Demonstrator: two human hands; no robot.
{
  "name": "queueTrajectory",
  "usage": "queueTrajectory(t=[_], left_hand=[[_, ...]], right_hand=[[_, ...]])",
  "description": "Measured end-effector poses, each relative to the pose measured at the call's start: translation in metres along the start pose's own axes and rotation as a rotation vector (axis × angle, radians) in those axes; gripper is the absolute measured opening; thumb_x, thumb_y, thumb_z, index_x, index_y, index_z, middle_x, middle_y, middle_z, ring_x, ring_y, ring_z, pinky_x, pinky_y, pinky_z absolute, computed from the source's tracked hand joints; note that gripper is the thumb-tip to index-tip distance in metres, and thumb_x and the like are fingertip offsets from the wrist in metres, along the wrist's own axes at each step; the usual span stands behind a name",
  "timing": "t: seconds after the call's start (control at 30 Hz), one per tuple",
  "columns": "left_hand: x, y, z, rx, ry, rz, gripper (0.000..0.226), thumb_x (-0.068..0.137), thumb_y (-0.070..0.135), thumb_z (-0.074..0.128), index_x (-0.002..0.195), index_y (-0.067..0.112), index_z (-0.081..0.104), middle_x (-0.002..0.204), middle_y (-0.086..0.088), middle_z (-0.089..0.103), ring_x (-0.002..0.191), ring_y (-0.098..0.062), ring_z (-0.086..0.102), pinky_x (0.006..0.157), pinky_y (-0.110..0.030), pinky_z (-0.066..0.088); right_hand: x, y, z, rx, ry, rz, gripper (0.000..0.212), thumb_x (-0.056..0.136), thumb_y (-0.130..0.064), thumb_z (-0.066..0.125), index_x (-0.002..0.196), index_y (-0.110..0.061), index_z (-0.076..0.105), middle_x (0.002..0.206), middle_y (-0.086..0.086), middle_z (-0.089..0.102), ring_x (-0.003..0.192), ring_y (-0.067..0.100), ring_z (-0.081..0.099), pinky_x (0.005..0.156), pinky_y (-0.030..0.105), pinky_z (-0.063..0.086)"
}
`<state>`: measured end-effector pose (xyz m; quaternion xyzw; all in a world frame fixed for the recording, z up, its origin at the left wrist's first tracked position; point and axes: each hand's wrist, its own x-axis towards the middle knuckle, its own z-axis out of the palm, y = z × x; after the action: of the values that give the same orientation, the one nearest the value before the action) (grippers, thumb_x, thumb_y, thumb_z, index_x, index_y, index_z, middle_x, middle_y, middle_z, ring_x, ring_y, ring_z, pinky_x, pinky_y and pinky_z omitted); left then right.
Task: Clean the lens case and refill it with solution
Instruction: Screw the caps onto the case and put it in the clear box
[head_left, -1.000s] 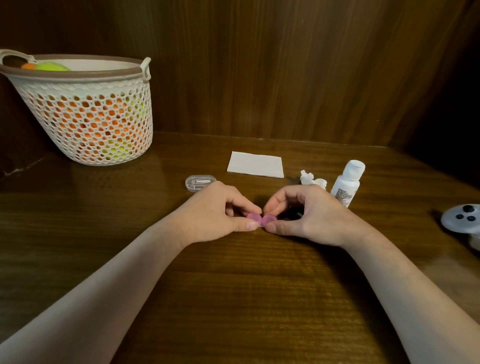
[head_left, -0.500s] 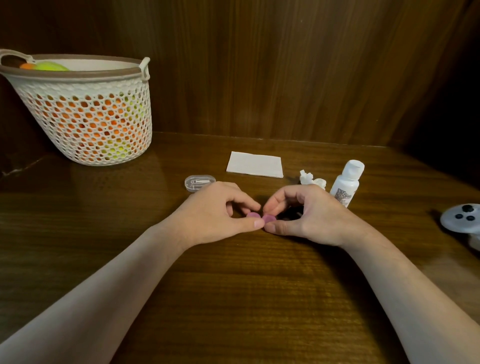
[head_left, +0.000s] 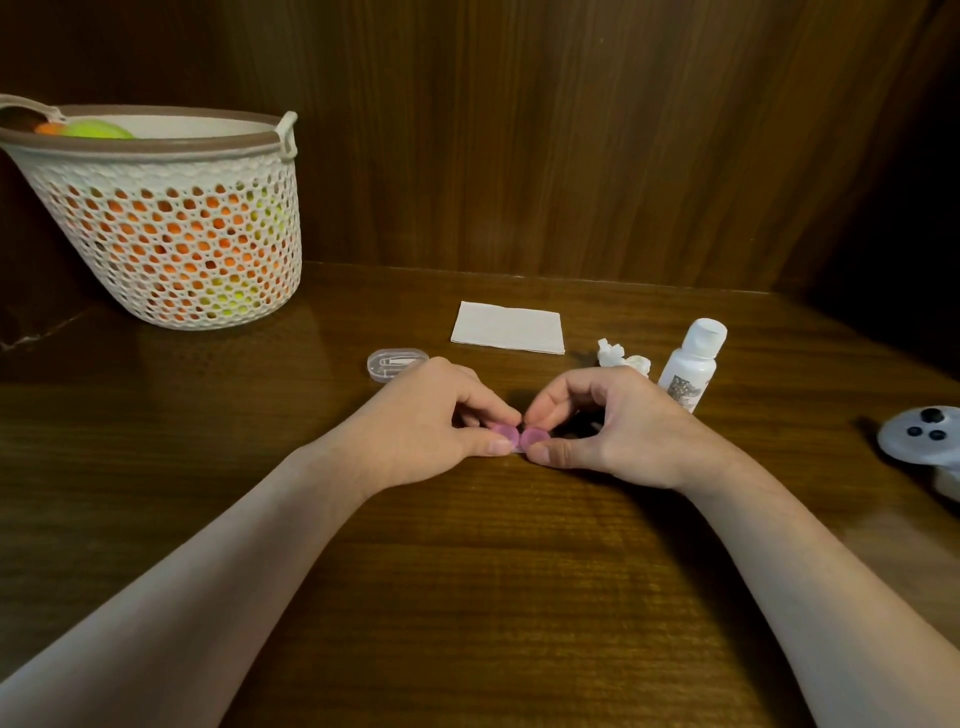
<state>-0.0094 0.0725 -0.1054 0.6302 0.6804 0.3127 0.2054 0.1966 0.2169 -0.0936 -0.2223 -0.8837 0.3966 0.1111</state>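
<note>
White bottle (head_left: 690, 364), label unreadable

We see a dim, warm-toned scene, lit from above and in front. A soft sheen lies on the wooden table (head_left: 467, 597), and the right corner falls into deep shadow. Wide-angle distortion bends the basket (head_left: 166, 223) at the left edge. Forearms near the bottom look slightly soft.

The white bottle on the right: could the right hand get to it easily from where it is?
Probably yes. The white bottle stands just beyond the right hand with nothing between, though that hand is pinching the pink lens case.
</note>
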Motion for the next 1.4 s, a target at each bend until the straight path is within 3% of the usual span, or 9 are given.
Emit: queueTrajectory(t=[0.33,0.47,0.57,0.7,0.83,1.0,1.1,1.27,1.4], left_hand=[[-0.003,0.0,-0.005,-0.022,-0.004,0.087,0.03,0.092,0.027,0.082,0.119,0.04,0.078,0.105,0.028,0.074,0.101,0.013,0.065,0.072,-0.005,0.049],[-0.005,0.001,-0.004,-0.041,0.027,0.072,0.044,0.088,0.04,0.084,0.13,0.035,0.073,0.114,0.025,0.072,0.104,0.012,0.064,0.072,-0.003,0.049],[-0.003,0.003,0.0,0.051,0.057,0.042,0.041,0.082,0.055,0.083,0.12,0.039,0.075,0.105,0.022,0.07,0.101,0.012,0.06,0.072,-0.004,0.05],[-0.001,0.006,0.005,0.062,0.069,0.001,0.02,0.085,0.048,0.084,0.104,0.044,0.079,0.1,0.02,0.069,0.095,0.005,0.063,0.068,-0.013,0.05],[-0.001,0.007,0.004,0.058,0.041,-0.014,0.028,0.089,0.036,0.083,0.117,0.043,0.078,0.104,0.022,0.069,0.099,0.007,0.063,0.08,-0.016,0.05],[-0.003,0.007,0.001,-0.007,0.021,-0.001,0.055,0.093,0.02,0.081,0.142,0.038,0.063,0.101,0.029,0.075,0.084,0.028,0.059,0.068,-0.011,0.045],[-0.005,0.006,-0.002,-0.037,-0.013,0.007,0.072,0.091,0.024,0.083,0.154,0.037,0.05,0.115,0.026,0.076,0.104,0.021,0.062,0.077,-0.013,0.049],[-0.005,0.007,0.0,0.025,0.049,0.008,0.079,0.082,0.052,0.086,0.15,0.047,0.047,0.116,0.024,0.066,0.106,0.014,0.06,0.075,-0.011,0.054],[-0.002,0.008,0.003,-0.009,0.056,-0.015,0.07,0.086,0.042,0.086,0.146,0.048,0.05,0.104,0.022,0.072,0.102,0.01,0.063,0.084,-0.018,0.055]], right_hand=[[0.001,0.001,0.0,0.008,0.008,0.014,0.02,0.083,-0.037,0.093,0.096,-0.038,0.078,0.096,-0.02,0.082,0.1,-0.007,0.071,0.092,0.03,0.048],[0.002,0.001,0.0,-0.004,0.014,0.01,0.02,0.083,-0.035,0.094,0.096,-0.038,0.079,0.096,-0.022,0.081,0.099,-0.007,0.071,0.09,0.029,0.049],[0.001,0.002,0.0,-0.023,0.018,-0.002,0.022,0.083,-0.035,0.093,0.098,-0.037,0.078,0.097,-0.022,0.08,0.099,-0.006,0.072,0.087,0.026,0.049],[0.001,0.002,0.0,-0.015,0.016,-0.009,0.022,0.083,-0.035,0.094,0.099,-0.036,0.079,0.096,-0.019,0.081,0.099,-0.004,0.073,0.091,0.029,0.05],[0.001,0.002,0.0,0.005,0.013,-0.01,0.022,0.083,-0.036,0.093,0.099,-0.036,0.079,0.097,-0.018,0.082,0.1,-0.004,0.073,0.094,0.029,0.048],[0.001,0.002,-0.001,0.01,0.006,-0.007,0.022,0.083,-0.034,0.094,0.099,-0.035,0.079,0.096,-0.017,0.083,0.099,-0.003,0.074,0.093,0.028,0.047],[0.001,0.002,-0.001,0.012,0.006,-0.002,0.021,0.083,-0.033,0.093,0.098,-0.035,0.079,0.095,-0.017,0.082,0.099,-0.003,0.074,0.093,0.028,0.048],[0.001,0.001,-0.001,-0.007,0.01,0.014,0.022,0.083,-0.035,0.093,0.1,-0.035,0.078,0.097,-0.019,0.081,0.099,-0.004,0.073,0.09,0.027,0.049],[0.001,0.001,-0.001,-0.009,0.009,0.017,0.022,0.083,-0.036,0.093,0.1,-0.036,0.078,0.095,-0.019,0.082,0.098,-0.005,0.073,0.091,0.027,0.048]])
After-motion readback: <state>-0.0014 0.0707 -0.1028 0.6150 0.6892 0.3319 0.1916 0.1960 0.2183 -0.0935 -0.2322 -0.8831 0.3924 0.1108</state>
